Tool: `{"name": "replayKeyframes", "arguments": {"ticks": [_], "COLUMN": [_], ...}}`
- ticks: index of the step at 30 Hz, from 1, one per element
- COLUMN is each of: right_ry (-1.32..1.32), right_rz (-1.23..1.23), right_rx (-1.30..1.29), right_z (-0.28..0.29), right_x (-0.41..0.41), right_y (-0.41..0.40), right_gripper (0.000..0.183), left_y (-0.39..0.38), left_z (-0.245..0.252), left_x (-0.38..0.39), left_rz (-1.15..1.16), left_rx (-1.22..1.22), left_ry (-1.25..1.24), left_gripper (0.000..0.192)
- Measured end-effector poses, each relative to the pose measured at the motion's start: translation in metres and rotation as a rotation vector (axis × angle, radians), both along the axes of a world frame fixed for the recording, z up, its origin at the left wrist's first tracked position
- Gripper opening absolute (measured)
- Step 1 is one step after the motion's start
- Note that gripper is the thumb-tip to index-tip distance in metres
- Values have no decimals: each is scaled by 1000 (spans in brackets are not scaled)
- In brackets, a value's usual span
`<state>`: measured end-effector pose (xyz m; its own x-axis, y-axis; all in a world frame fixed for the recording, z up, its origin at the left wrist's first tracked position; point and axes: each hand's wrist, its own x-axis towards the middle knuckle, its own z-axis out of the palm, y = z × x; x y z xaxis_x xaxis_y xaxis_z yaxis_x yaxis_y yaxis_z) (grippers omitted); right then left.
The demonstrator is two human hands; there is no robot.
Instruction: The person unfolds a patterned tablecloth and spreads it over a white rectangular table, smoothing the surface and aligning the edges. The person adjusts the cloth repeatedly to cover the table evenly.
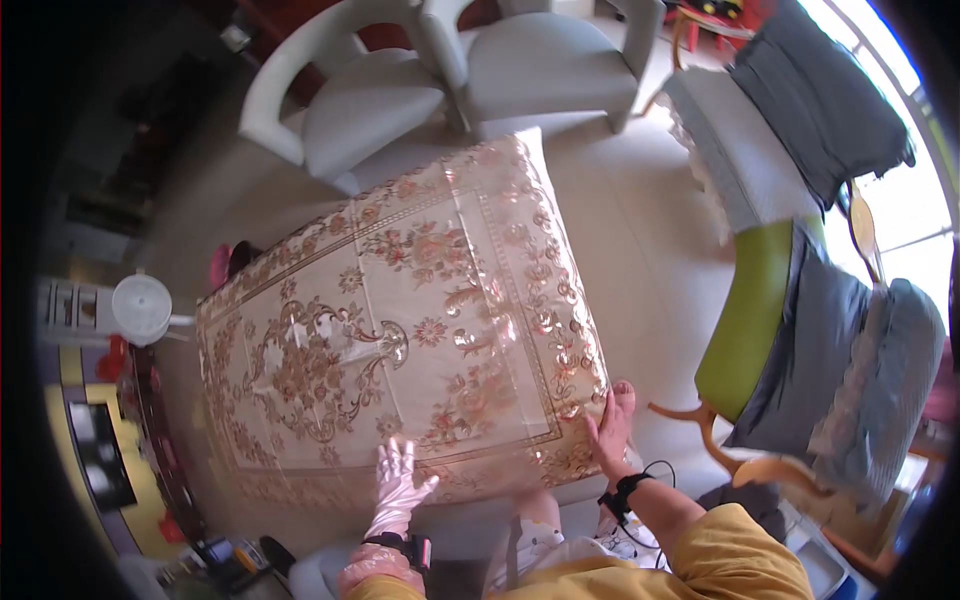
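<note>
A floral tablecloth (435, 330) with a glossy surface and visible fold creases covers a rectangular table. My left hand (400, 484), in a shiny pink glove, lies with fingers spread on the cloth near the table's close edge. My bare right hand (612, 433) touches the cloth at the near right corner, its thumb apart from the fingers. Both wrists wear black straps with small devices, and a cable hangs from the right one. Whether the right fingers pinch the cloth cannot be told.
Two pale armchairs (551, 64) stand beyond the table. At the right are a wooden-armed seat with a green cushion (742, 315) and grey cushions (825, 97). A round white stool (142, 308) stands at the left. Dark and coloured items sit at the lower left.
</note>
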<state>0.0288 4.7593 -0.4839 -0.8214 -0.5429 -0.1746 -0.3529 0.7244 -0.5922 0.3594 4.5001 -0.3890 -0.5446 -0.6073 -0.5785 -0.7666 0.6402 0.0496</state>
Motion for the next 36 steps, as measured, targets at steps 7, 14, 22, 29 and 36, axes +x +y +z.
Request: {"name": "replayKeyframes", "arguments": {"ticks": [7,14,22,29,36], "right_ry": [-93,-871,-736,-952,-731], "right_rz": [138,-111,-256,351,631], "right_rx": [81,3,-7,287,416], "right_z": [24,-80,-36,77,131], "right_x": [-62,-260,-341,-249,-259], "right_y": [32,141,130,27,-52], "right_gripper": [63,38,38,39,38], "left_y": [160,340,277,343,484], "left_z": [52,30,-35,-56,-30], "left_x": [-14,-46,6,13,-20], "left_rz": [1158,1526,1268,1510,1995], "left_rx": [-192,-87,-10,-12,22], "left_ry": [90,-137,498,631,525], "left_gripper": [91,74,48,40,40]}}
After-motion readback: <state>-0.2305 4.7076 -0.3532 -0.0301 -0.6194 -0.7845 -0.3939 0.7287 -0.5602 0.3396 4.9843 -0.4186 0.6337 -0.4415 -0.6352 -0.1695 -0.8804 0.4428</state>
